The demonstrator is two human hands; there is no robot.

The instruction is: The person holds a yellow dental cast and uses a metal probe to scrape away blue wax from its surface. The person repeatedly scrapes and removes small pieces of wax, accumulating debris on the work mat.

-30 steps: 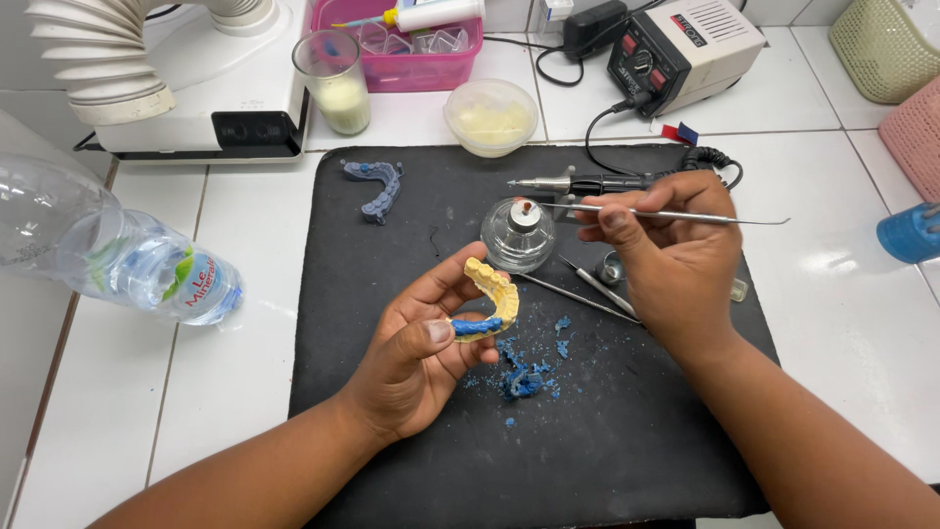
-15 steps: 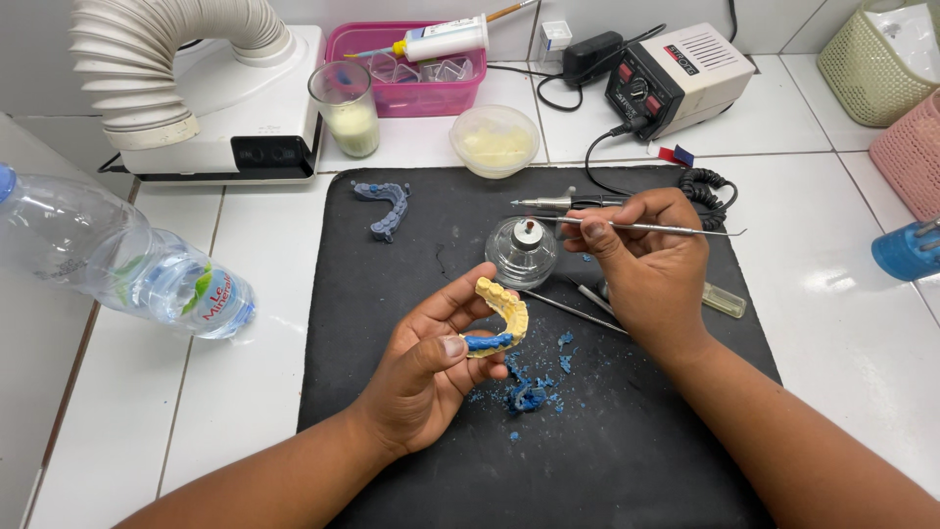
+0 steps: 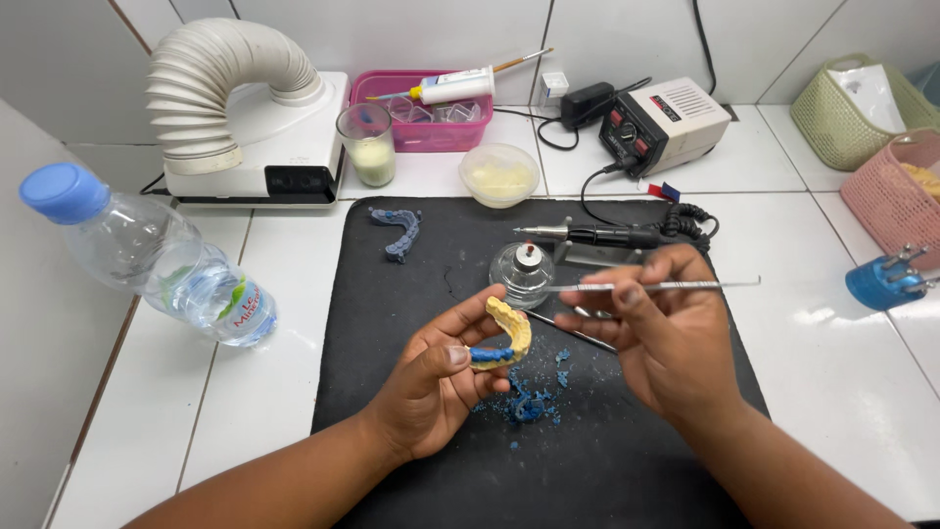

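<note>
Yellow horseshoe-shaped plaster dental cast (image 3: 509,328) with a blue wax strip sits pinched between thumb and fingertips of the left hand (image 3: 436,377), above the black rubber mat (image 3: 392,323). Right hand (image 3: 656,338) grips a thin metal wax instrument (image 3: 656,287) between thumb and fingers, tip pointing toward a small glass spirit lamp (image 3: 524,274). Blue wax shavings (image 3: 529,404) lie below the cast.

White tiled wall (image 3: 627,29) along the top of the frame, white tiled counter (image 3: 245,411) below, even bright light
</note>
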